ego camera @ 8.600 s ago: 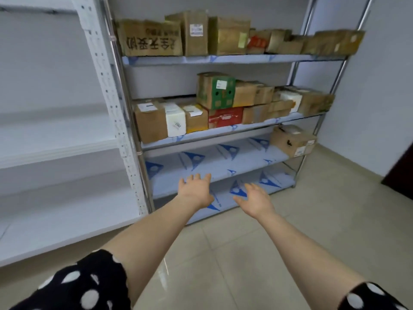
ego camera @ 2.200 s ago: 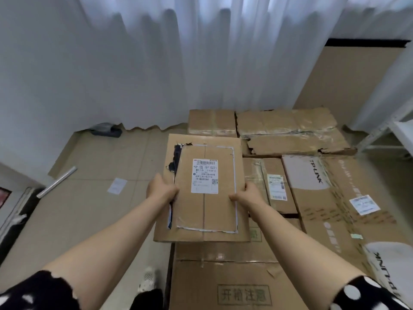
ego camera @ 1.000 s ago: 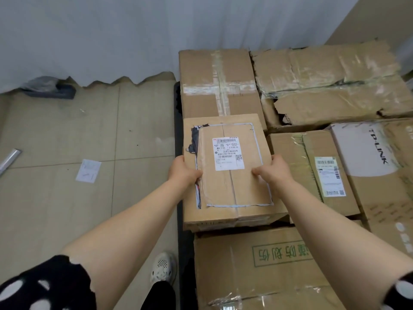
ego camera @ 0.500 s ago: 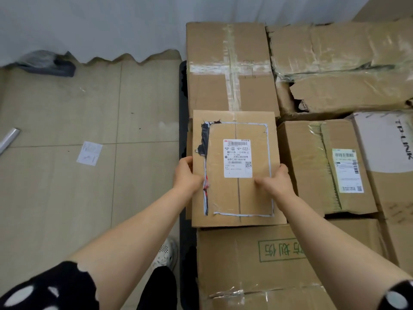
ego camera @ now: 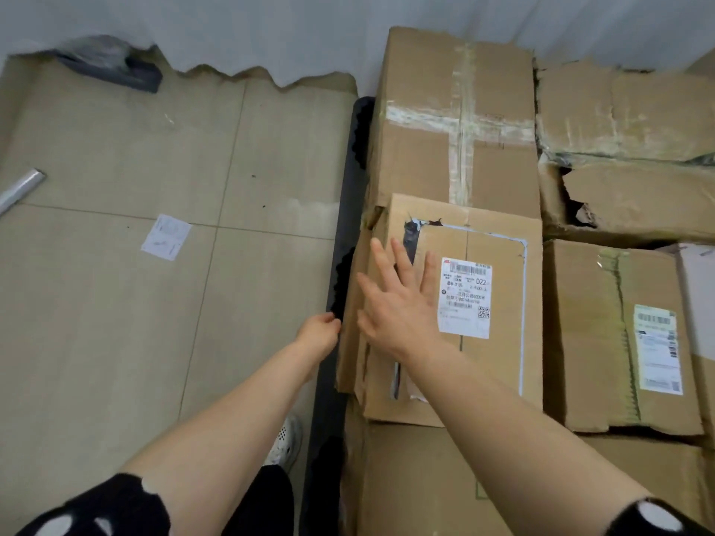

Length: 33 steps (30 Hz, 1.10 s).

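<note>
1. Since half a second ago the right hand [ego camera: 398, 303] has left the right side of the labelled box [ego camera: 507, 303] and now lies across its top left part. Its fingers [ego camera: 381, 257] are straight and spread, reaching toward the left rim.
2. Lower than before, the left hand [ego camera: 319, 334] is at the box's left side wall, fingers curled against the cardboard edge. Whether they hook round it cannot be made out.
3. That box sits on top of a larger carton [ego camera: 418, 481]. Its far edge butts against a taped box [ego camera: 456, 121] and its right edge is just beside another labelled carton [ego camera: 611, 334].
4. On those two sides it is hemmed in; only the left edge is free. It overhangs a dark strip [ego camera: 348, 195], and beyond that lies open tiled floor [ego camera: 154, 342].
5. A paper slip [ego camera: 166, 237] and a metal tube [ego camera: 19, 187], cut off by the frame, lie well apart from the stack.
6. The right forearm covers the box's near right corner.
7. A loose side flap blurs where its left wall ends.
8. The carton below runs out of view.
</note>
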Each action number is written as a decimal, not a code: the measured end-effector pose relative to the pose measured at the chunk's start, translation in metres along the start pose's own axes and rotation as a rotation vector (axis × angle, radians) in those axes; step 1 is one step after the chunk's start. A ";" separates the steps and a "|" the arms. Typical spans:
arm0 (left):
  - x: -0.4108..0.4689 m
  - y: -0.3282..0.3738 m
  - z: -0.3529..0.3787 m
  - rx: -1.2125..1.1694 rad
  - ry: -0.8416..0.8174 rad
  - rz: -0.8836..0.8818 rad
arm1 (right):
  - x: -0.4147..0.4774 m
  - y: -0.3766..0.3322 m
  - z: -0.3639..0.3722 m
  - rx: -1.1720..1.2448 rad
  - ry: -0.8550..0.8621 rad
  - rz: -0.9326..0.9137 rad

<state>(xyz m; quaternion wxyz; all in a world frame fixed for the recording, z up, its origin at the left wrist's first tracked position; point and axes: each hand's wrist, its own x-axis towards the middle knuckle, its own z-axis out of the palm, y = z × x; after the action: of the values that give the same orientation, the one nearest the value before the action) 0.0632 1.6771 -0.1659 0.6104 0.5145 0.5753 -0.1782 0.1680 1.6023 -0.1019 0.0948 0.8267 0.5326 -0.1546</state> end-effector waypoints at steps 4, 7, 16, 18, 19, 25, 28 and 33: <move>0.024 -0.016 0.012 0.022 -0.078 -0.019 | 0.003 0.004 0.009 0.094 0.013 0.099; 0.039 -0.019 0.019 -0.043 -0.144 -0.047 | 0.004 -0.003 0.021 0.118 0.098 0.138; 0.053 -0.026 0.026 -0.107 -0.226 -0.072 | 0.005 -0.006 0.031 0.109 0.157 0.181; 0.052 -0.025 0.027 -0.108 -0.240 -0.053 | 0.004 -0.005 0.031 0.099 0.132 0.165; 0.052 -0.025 0.029 -0.108 -0.251 -0.041 | 0.003 -0.002 0.030 0.101 0.099 0.162; 0.046 -0.018 0.042 -0.160 -0.338 -0.011 | -0.005 0.016 0.028 0.125 0.059 0.172; 0.039 -0.016 0.046 -0.129 -0.351 0.015 | -0.008 0.019 0.029 0.168 0.065 0.145; 0.002 0.003 0.044 -0.141 -0.277 0.013 | -0.033 0.026 0.017 0.378 0.109 0.378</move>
<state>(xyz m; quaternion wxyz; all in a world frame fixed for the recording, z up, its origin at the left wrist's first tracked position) 0.0889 1.6424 -0.1743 0.7196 0.4445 0.4935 -0.2028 0.1762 1.5580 -0.1063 -0.0630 0.9216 0.3347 -0.1861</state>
